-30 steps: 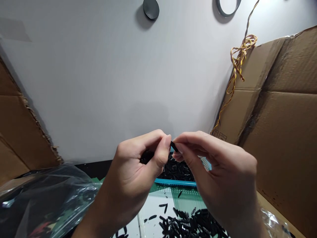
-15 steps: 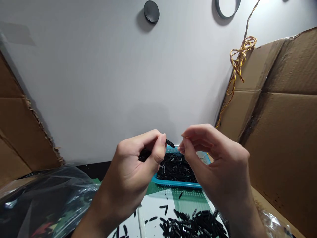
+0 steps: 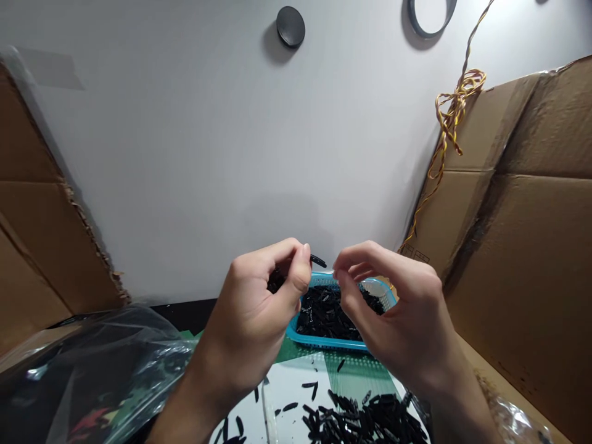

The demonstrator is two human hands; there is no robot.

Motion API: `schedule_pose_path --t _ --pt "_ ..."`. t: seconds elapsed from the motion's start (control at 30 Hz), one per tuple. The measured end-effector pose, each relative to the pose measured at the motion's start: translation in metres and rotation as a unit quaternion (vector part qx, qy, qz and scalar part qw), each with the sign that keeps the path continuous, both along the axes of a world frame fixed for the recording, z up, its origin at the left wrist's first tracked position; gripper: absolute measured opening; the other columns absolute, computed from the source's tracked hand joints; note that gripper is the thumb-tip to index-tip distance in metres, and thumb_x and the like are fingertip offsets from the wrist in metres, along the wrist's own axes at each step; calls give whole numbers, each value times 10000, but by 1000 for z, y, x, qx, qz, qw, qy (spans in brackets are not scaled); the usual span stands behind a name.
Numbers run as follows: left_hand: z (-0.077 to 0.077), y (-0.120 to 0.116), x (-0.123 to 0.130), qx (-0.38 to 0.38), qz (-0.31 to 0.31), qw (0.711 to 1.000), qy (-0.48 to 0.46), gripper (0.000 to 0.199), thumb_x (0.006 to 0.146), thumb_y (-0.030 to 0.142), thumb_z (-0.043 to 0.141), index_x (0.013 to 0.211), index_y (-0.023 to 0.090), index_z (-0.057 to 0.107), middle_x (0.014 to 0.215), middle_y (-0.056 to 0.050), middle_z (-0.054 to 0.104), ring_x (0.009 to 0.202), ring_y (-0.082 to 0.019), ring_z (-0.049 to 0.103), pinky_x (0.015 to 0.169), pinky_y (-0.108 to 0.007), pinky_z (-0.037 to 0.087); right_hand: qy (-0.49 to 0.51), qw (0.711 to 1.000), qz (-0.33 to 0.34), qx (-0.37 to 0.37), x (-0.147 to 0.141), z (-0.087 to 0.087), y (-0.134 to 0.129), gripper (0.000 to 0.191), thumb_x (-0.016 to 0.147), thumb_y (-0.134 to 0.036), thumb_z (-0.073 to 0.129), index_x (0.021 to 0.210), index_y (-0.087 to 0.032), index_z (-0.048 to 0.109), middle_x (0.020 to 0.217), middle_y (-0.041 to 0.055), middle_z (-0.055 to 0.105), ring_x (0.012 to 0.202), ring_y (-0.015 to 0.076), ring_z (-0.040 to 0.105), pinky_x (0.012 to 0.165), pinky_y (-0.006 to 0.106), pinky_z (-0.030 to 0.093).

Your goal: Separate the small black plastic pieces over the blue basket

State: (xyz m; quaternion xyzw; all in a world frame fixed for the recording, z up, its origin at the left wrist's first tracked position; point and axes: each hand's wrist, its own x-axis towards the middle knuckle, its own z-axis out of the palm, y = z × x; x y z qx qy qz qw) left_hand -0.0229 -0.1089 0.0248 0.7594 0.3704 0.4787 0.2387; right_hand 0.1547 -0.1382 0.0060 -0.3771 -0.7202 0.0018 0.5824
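A thin black piece (image 3: 319, 261) is pinched between the thumb and forefinger of my left hand (image 3: 259, 302), its free end pointing right. Just right of that end, my right hand (image 3: 398, 302) has thumb and fingertips pressed together; anything between them is too small to make out. Behind and below both hands stands a blue basket (image 3: 324, 341) filled with similar black pieces (image 3: 326, 311). Nearer, a heap of black pieces (image 3: 370, 420) lies on white sheets (image 3: 287, 376), with a few loose ones to its left.
Cardboard panels stand at left (image 3: 41, 234) and right (image 3: 531, 259). A clear plastic bag (image 3: 115, 364) lies at lower left, crumpled plastic (image 3: 515, 419) at lower right. Twisted yellow wire (image 3: 451, 114) hangs by the pale wall (image 3: 185, 154). The work surface (image 3: 361, 375) is green.
My right hand has moved left and its fingertips have drawn together, closer to the held piece. My left hand still pinches it. The view has shifted slightly.
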Motion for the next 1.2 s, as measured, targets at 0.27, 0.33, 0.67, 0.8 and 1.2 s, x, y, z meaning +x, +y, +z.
schedule_pose_path --t 0.27,0.33,0.67,0.8,1.2 --pt "2 3 0 -31 16 999 -30 455 1095 408 510 687 214 459 596 59 409 493 -90 394 448 -228 345 -37 996 -23 -83 2 2 -1 369 922 -330 730 596 -211 604 505 -59 548 455 102 493 520 292 435" --pt "1 2 0 -39 11 999 -21 456 1091 405 509 681 215 451 592 59 405 495 -93 394 450 -231 343 -23 996 7 -87 3 0 3 143 932 -300 748 817 -216 735 657 -52 690 524 105 574 561 277 476" --pt "-7 11 -4 -125 1 987 100 473 1073 526 464 733 208 545 649 38 409 541 -116 352 469 -253 274 -88 989 -7 -121 4 -7 22 152 1045 -291 648 958 -253 766 754 -40 734 650 132 629 566 265 413" --pt "-9 14 -6 -125 9 981 148 493 1074 535 434 793 195 655 620 50 351 522 -120 287 461 -262 231 -170 966 -64 -184 0 -22 44 274 1102 -312 527 964 -251 755 747 -22 749 621 144 625 585 287 378" --pt "-8 17 -11 -164 0 986 27 453 1049 594 486 1150 205 694 688 31 473 550 -134 387 452 -220 365 -184 958 -82 -202 1 -28 45 251 1088 -320 555 965 -272 770 733 -24 746 602 153 615 574 313 366"
